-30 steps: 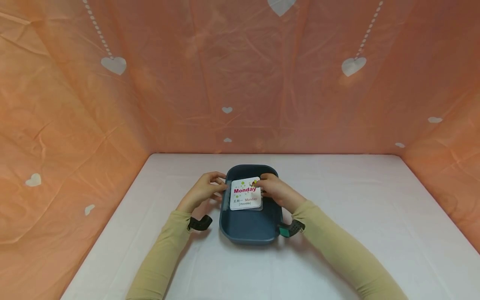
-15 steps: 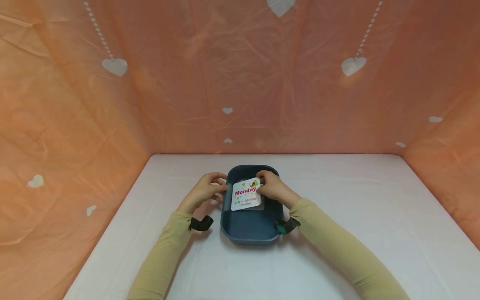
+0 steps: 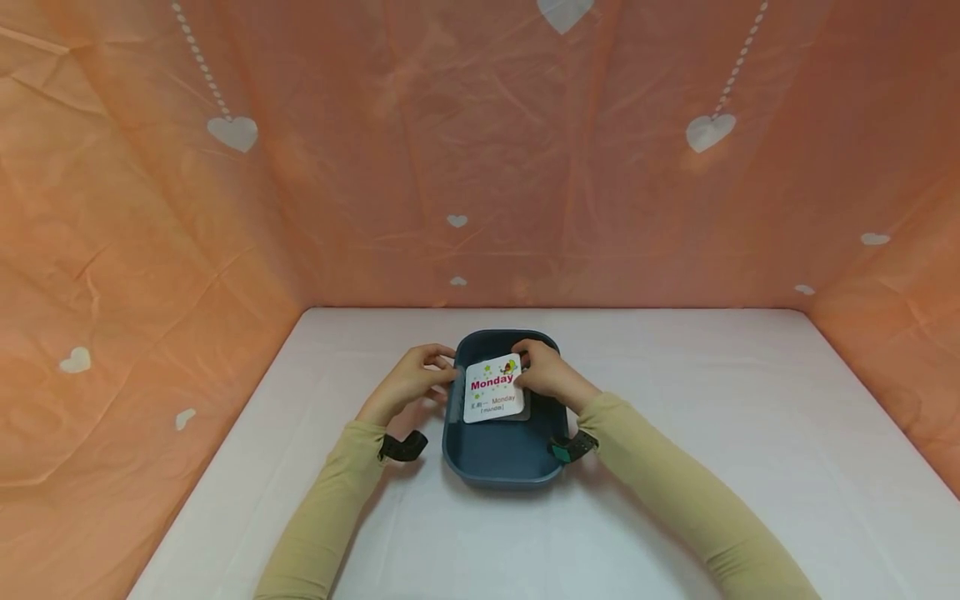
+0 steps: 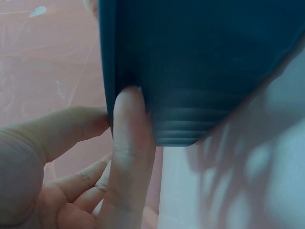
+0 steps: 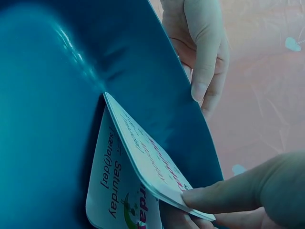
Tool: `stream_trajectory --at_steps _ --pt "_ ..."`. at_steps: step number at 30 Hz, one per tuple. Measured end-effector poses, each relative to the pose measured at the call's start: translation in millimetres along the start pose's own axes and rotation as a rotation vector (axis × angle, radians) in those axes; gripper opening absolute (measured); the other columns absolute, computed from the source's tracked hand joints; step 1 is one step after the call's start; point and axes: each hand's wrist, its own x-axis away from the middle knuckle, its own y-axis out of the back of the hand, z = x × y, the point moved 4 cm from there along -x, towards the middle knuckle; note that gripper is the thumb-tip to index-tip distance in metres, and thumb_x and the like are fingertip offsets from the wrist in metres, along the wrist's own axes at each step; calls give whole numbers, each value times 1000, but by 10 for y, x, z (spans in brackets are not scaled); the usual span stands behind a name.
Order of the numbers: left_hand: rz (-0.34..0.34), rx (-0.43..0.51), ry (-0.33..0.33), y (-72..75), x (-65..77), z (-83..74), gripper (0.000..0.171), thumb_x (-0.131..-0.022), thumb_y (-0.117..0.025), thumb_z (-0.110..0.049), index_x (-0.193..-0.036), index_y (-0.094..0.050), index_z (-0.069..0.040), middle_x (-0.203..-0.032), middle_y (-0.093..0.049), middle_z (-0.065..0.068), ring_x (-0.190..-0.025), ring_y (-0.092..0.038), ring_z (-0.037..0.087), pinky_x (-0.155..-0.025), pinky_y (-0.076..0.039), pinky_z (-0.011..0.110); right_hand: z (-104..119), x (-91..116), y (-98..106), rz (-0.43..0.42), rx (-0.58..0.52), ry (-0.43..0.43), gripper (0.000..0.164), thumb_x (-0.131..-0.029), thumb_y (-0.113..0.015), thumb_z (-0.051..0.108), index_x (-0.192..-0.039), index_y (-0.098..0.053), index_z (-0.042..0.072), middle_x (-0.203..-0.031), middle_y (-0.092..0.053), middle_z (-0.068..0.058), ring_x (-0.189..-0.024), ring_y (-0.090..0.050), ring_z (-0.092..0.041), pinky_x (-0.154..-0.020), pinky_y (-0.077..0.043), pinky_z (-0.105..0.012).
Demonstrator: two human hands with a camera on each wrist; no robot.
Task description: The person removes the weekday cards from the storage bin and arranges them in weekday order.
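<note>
A dark blue tray (image 3: 502,462) sits on the white table. My left hand (image 3: 405,383) pinches its left rim; in the left wrist view one finger presses the tray's outer wall (image 4: 190,71) while the thumb is at the rim. Inside the tray, my right hand (image 3: 557,379) pinches a white flashcard (image 3: 492,392) printed "Monday" by its right edge, thumb on the printed face. That card is tilted up, and its edge looks layered in the right wrist view. Beneath it lies a "Saturday" flashcard (image 5: 107,186), mostly hidden from the head view.
White cloth covers the table (image 3: 675,375). Behind it and along both sides hangs an orange curtain (image 3: 525,208) with pale hearts. Each wrist wears a dark band, the left band (image 3: 402,447) beside the tray and the right band (image 3: 573,448) over its right rim.
My right fingers have closed on the Monday card's right edge, and the card is tilted more. The left hand keeps its place at the tray's rim.
</note>
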Motion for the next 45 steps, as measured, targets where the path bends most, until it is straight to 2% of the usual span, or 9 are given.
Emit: stream_trajectory --at_steps 5,13,22,31,45 --pt "14 -1 -10 -19 -4 4 42 -88 -65 -1 -126 -50 7 -91 -57 15 -73 -66 27 -60 -56 37 -10 0 15 -7 -6 -9 51 -80 -65 -9 -128 -50 -4 -105 -58 -19 -91 -56 -28 -70 -48 -32" --pt "10 7 -4 -25 -16 10 41 -89 -64 -1 -126 -49 7 -91 -56 15 -71 -66 22 -58 -55 35 15 12 45 -19 -31 3 49 -80 -65 -11 -125 -50 -2 -85 -54 -14 -69 -51 -21 -57 -46 -28" --pt "-8 5 -11 -1 4 2 40 -89 -64 -2 -125 -50 7 -91 -58 16 -70 -66 21 -60 -56 40 43 -14 74 -57 -2 45 45 -78 -60 -14 -120 -49 -3 -78 -54 -15 -62 -53 -20 -53 -48 -27" --pt "2 7 -11 -19 -14 13 40 -89 -64 -3 -126 -50 6 -93 -57 16 -69 -66 20 -63 -56 42 12 -44 118 -79 -43 11 38 -79 -58 -16 -115 -51 -5 -84 -56 -19 -65 -61 -26 -61 -56 -39" --pt "1 17 -4 -16 -3 35 40 -90 -64 -4 -126 -51 6 -92 -59 19 -68 -65 22 -63 -56 42 -16 -55 182 -85 -117 -31 27 -84 -57 -11 -109 -51 -7 -98 -56 -23 -68 -65 -28 -57 -56 -34"
